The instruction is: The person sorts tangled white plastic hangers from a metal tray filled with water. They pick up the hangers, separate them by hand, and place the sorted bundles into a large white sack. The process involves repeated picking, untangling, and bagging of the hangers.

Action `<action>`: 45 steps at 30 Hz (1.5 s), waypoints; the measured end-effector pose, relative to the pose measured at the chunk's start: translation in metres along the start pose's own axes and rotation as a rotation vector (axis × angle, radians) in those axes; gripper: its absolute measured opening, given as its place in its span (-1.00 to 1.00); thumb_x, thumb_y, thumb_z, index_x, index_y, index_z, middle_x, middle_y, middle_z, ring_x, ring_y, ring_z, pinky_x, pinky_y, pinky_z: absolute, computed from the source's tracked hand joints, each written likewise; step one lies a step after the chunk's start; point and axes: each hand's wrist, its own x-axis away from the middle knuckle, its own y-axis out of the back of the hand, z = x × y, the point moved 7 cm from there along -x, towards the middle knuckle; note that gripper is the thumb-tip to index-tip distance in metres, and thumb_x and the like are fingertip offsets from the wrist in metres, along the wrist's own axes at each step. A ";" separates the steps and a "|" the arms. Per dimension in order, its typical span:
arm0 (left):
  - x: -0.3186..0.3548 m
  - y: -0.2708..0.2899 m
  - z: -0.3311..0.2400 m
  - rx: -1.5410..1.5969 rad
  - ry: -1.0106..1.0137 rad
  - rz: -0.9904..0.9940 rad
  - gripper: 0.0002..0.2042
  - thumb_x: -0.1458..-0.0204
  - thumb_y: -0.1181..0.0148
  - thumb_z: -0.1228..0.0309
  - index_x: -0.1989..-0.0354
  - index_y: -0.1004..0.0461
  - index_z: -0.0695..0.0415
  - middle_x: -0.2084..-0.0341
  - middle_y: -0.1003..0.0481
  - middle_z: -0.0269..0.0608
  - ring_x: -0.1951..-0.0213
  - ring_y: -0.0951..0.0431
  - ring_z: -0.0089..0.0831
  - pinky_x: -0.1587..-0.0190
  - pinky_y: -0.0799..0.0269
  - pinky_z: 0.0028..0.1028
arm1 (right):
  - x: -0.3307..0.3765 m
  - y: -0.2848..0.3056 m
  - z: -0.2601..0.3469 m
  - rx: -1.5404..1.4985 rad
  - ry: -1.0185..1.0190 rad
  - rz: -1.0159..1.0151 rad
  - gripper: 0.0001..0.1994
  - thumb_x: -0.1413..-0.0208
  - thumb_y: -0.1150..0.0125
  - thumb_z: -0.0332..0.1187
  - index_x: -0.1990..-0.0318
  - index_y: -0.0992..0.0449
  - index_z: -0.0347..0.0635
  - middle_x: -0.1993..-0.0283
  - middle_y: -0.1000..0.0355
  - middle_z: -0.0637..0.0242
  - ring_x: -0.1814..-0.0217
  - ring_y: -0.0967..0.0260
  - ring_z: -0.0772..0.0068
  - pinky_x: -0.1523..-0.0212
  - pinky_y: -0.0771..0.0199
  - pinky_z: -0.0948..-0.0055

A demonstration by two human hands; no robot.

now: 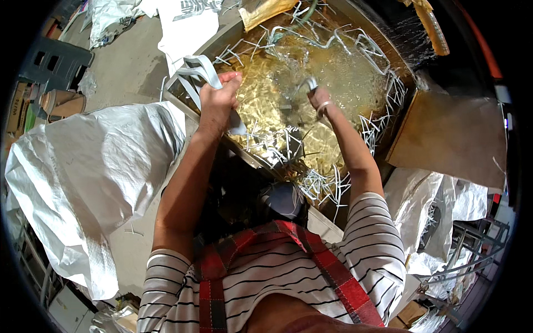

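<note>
My left hand [221, 101] is closed round a light grey, flat, bent strip [198, 71] at the left rim of a metal tank [255, 158]. The strip loops above my fingers, and a pale end shows below the hand. Over the middle of the tank, my right hand [320, 99] grips a short, shiny, curved grey piece [309, 84]; the rest of it is hidden or blurred. Under both hands lies yellowish, rippling water [272, 83]. Many thin white sticks [327, 186] are heaped along the tank's edges, and a bent clear tube [369, 50] lies near the far right.
A large white woven sack [94, 161] stands at my left. Further off are a dark green plastic stool [53, 58] and another white bag [189, 28]. Right of the tank is a brownish board [449, 139], with white sacks [416, 205] below it.
</note>
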 end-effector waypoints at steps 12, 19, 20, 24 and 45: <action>0.023 -0.063 -0.001 -0.566 -0.473 0.511 -0.50 -0.10 0.01 0.28 -0.17 -0.16 0.28 -0.19 -0.10 0.09 -0.26 -0.06 -0.24 -0.24 0.07 -0.42 | 0.208 0.191 0.127 -0.170 0.642 -0.224 -0.67 -0.06 -0.11 -0.22 0.09 -0.29 -0.21 0.43 -0.38 -0.01 0.43 -0.36 -0.06 0.44 -0.34 0.21; 0.005 -0.040 0.005 -0.548 -0.187 0.318 -0.64 0.00 -0.13 0.28 0.12 -0.39 0.31 0.39 -0.49 -0.11 0.34 -0.51 -0.39 0.29 -0.38 -0.44 | 0.151 0.218 0.153 -0.405 0.729 -0.319 -0.59 -0.02 -0.18 -0.16 0.01 -0.39 -0.17 0.25 -0.44 0.28 0.28 -0.39 0.49 0.26 -0.41 0.52; -0.001 -0.031 0.013 -0.540 -0.131 0.265 -0.67 0.02 -0.15 0.29 0.19 -0.42 0.32 0.49 -0.50 -0.18 0.45 -0.52 -0.45 0.40 -0.40 -0.46 | 0.134 0.227 0.150 -0.533 0.796 -0.420 -0.60 -0.03 -0.18 -0.18 0.00 -0.40 -0.16 0.18 -0.44 0.29 0.21 -0.39 0.49 0.19 -0.41 0.55; -0.006 -0.008 0.003 -0.041 -0.042 0.074 -0.76 0.01 -0.14 0.36 0.32 -0.44 0.33 0.52 -0.48 -0.17 0.61 -0.49 -0.47 0.59 -0.33 -0.58 | 0.039 0.191 0.080 -0.279 0.468 -0.478 -0.51 0.07 -0.25 -0.25 -0.05 -0.33 -0.12 0.03 -0.36 0.16 -0.02 -0.31 0.21 -0.01 -0.32 0.33; -0.015 0.041 0.004 0.165 0.134 -0.225 -0.81 -0.05 -0.05 0.46 0.20 -0.28 0.27 0.43 -0.46 -0.10 0.55 -0.45 -0.40 0.53 -0.36 -0.47 | -0.075 -0.024 0.067 0.329 0.355 0.017 -0.73 0.02 0.00 -0.36 0.11 -0.43 -0.09 0.06 -0.40 0.13 0.08 -0.38 0.13 0.11 -0.39 0.28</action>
